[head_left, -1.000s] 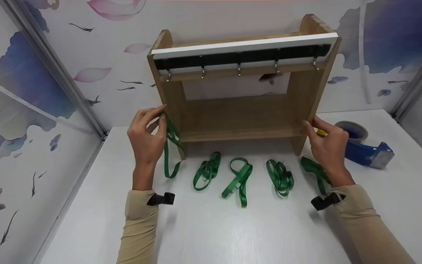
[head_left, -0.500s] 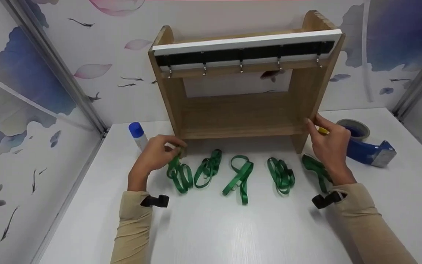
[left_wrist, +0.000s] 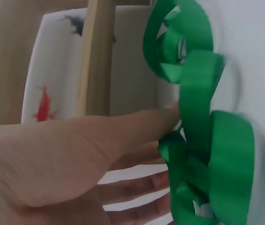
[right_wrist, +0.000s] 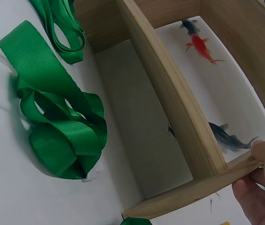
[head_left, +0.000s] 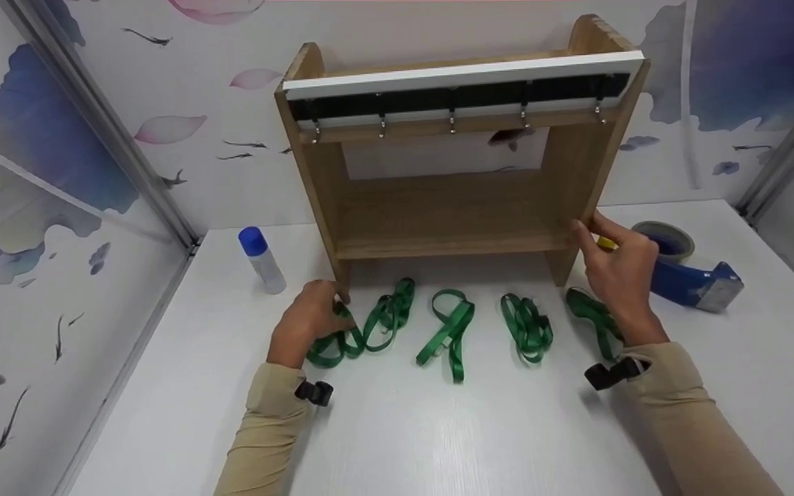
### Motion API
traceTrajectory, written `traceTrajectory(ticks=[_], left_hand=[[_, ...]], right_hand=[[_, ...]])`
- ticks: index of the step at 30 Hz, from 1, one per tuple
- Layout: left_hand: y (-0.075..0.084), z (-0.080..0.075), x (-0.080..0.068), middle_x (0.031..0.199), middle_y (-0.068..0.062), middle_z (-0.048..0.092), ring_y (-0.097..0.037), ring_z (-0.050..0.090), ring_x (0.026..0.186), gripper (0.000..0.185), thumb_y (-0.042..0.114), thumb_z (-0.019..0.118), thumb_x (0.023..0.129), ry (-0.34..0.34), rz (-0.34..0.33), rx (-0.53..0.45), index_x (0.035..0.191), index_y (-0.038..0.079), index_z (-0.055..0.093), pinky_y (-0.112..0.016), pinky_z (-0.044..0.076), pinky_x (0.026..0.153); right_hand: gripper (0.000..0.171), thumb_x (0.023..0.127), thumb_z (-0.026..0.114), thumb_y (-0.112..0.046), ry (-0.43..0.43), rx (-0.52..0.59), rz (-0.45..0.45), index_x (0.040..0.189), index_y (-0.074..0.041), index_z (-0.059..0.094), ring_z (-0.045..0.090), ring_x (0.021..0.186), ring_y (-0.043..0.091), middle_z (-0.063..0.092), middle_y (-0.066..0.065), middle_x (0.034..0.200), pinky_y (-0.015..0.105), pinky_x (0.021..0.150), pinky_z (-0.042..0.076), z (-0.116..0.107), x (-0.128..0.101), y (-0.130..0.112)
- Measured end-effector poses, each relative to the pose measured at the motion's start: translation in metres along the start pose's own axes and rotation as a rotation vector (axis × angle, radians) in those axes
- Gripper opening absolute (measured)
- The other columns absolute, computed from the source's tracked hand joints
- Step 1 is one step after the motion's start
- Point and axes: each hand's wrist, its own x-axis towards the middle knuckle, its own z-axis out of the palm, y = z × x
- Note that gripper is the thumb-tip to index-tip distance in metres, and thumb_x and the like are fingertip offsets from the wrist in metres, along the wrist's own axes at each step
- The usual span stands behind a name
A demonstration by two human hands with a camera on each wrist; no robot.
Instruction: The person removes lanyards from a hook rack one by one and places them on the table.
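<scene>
A small wooden shelf (head_left: pixel 438 249) stands at the back of the white table, with a row of metal hooks (head_left: pixel 452 124) on a black strip under its top. My right hand (head_left: pixel 621 272) pinches the front edge of its right side panel between thumb and fingers. At the shelf's front left foot, my left hand (head_left: pixel 311 318) is down at a green ribbon bundle (head_left: pixel 327 350). In the left wrist view the thumb (left_wrist: pixel 142 125) reaches the ribbon's edge and the other fingers stretch out straight beside it; their tips are partly hidden by the ribbon.
Several more green ribbon bundles (head_left: pixel 446 334) lie in a row before the shelf. A blue-capped glue stick (head_left: pixel 264 262) stands at the left. On the right are a blue tape dispenser (head_left: pixel 697 286) and a roll of tape (head_left: pixel 666 240). Printed walls (head_left: pixel 94 275) enclose the table.
My left hand has come down from the shelf's left side with the green ribbon bundle, which now lies on the table. The glue stick has come into view. The right hand keeps its hold.
</scene>
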Motion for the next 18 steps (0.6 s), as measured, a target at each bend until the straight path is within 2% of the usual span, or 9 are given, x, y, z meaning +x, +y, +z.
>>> traceTrajectory(ticks=[4,9,14,18], left_hand=[[0.001,0.001,0.005,0.141,-0.017,0.065,-0.03,0.057,0.122,0.032,0.001,0.075,0.098,-0.008,0.031,0.023,0.128,0.009,0.077,-0.052,0.054,0.116],[-0.008,0.0,0.014,0.139,-0.015,0.07,-0.03,0.06,0.119,0.037,-0.011,0.068,0.096,0.018,0.087,0.002,0.123,0.011,0.081,-0.052,0.055,0.116],[-0.021,-0.001,0.021,0.136,-0.014,0.071,-0.03,0.06,0.118,0.038,-0.013,0.068,0.095,0.05,0.128,0.014,0.119,0.013,0.083,-0.054,0.054,0.117],[-0.03,-0.002,0.023,0.135,-0.014,0.072,-0.03,0.064,0.119,0.031,-0.005,0.069,0.099,0.058,0.189,0.022,0.12,0.013,0.082,-0.054,0.054,0.118]], right_hand=[[0.042,0.106,0.072,-0.034,0.001,0.001,-0.008,0.141,-0.012,0.07,0.072,0.13,0.03,0.074,0.01,0.137,0.027,0.095,0.059,0.0,0.0,0.002],[0.04,0.105,0.073,-0.032,0.015,0.002,-0.033,0.139,-0.011,0.071,0.074,0.126,0.03,0.076,0.011,0.132,0.028,0.091,0.061,0.0,0.0,0.003],[0.04,0.105,0.074,-0.032,0.014,0.003,-0.028,0.14,-0.013,0.071,0.074,0.126,0.031,0.077,0.01,0.132,0.026,0.091,0.06,0.0,0.001,0.002],[0.04,0.104,0.075,-0.033,0.011,0.003,-0.021,0.14,-0.014,0.071,0.074,0.127,0.032,0.076,0.011,0.132,0.025,0.091,0.061,0.0,0.001,0.002]])
